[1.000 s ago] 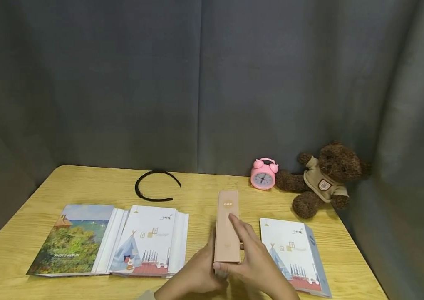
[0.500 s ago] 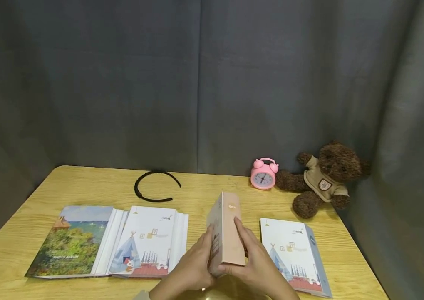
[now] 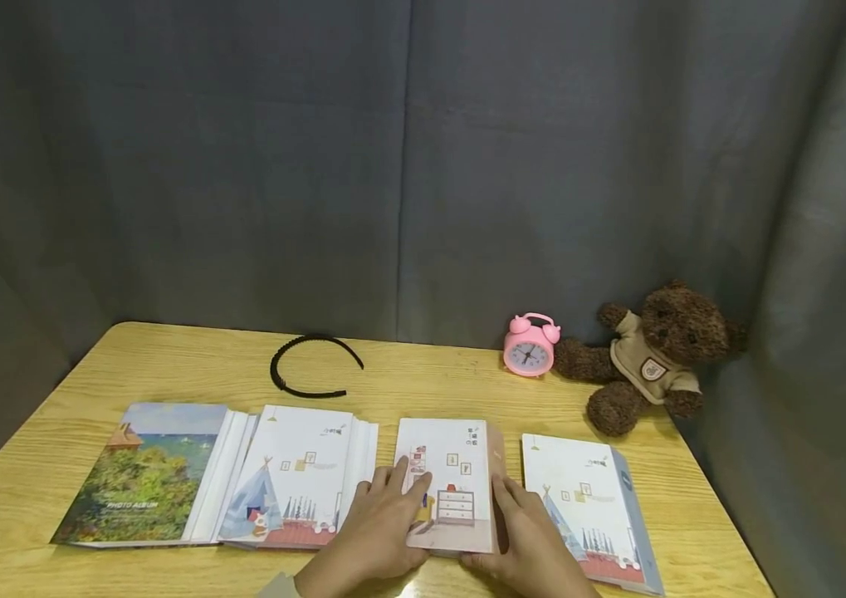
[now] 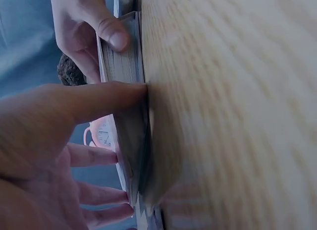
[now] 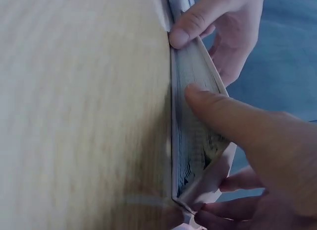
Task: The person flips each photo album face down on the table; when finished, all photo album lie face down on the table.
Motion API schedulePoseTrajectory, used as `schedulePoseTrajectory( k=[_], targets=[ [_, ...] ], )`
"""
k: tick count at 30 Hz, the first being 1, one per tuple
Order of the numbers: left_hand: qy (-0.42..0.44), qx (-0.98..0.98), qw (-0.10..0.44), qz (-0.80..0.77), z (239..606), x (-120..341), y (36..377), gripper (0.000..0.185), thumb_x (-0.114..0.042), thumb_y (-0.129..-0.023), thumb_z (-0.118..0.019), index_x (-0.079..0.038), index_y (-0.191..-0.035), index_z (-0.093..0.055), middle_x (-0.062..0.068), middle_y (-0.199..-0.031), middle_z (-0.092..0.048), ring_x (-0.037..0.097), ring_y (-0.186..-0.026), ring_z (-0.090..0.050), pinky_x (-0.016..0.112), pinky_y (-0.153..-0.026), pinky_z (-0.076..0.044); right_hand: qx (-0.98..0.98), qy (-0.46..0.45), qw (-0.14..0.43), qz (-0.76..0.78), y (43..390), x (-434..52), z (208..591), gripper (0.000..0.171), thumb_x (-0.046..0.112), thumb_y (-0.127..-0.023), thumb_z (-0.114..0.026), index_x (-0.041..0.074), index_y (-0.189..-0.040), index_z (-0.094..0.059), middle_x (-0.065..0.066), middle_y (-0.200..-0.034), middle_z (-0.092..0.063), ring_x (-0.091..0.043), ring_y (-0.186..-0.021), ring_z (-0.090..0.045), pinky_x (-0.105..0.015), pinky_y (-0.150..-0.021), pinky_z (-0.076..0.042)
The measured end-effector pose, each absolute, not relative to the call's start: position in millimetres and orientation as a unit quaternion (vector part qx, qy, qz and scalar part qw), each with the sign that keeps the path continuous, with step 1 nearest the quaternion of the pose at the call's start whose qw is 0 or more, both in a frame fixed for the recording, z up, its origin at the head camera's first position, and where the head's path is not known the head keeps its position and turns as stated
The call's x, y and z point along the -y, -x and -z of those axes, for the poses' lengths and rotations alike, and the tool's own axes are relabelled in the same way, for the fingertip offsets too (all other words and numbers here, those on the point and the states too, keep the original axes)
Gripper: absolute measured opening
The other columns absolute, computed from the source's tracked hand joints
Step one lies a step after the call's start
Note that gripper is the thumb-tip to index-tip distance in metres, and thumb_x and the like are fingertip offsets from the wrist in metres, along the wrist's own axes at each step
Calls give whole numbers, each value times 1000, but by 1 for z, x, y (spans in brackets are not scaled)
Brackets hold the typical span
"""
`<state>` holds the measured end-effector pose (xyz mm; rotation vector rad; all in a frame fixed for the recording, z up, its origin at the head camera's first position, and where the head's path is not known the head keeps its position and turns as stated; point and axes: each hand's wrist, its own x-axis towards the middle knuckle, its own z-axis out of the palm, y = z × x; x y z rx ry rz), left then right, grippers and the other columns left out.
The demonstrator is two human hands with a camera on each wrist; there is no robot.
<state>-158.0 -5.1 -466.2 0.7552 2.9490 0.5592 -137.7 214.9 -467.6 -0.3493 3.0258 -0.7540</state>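
Observation:
A thick photo album with a white cover showing a dresser, and a pinkish spine on its right, lies on the table between both hands. My left hand holds its left side, fingers over the cover and thumb at the near edge. My right hand grips the spine side, with its thumb on the page edges in the right wrist view. Left of it lie a white tent-pattern album and a landscape album. Another tent-pattern album with a blue-grey spine is close on the right.
Behind the albums lies a black headband. A pink alarm clock stands at the back right, beside a brown teddy bear in a beige shirt. Dark grey curtain surrounds the wooden table at the back and sides.
The album between my hands has turned from standing spine up to lying with its cover up. My left fingers have come onto the cover; my right hand has moved along with the spine.

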Motion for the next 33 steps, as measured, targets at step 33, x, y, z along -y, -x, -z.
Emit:
schedulePoseTrajectory(
  k=[33],
  targets=[
    [-81, -923, 75, -368, 465, 176, 149, 134, -22, -53, -92, -9, -152, -3, 30, -150, -19, 54, -132, -20, 68, -91, -36, -932, 329, -17, 148, 163, -45, 471, 91, 60, -69, -73, 37, -146, -32, -23, -151, -24, -37, -127, -41, -44, -73, -55]
  ],
)
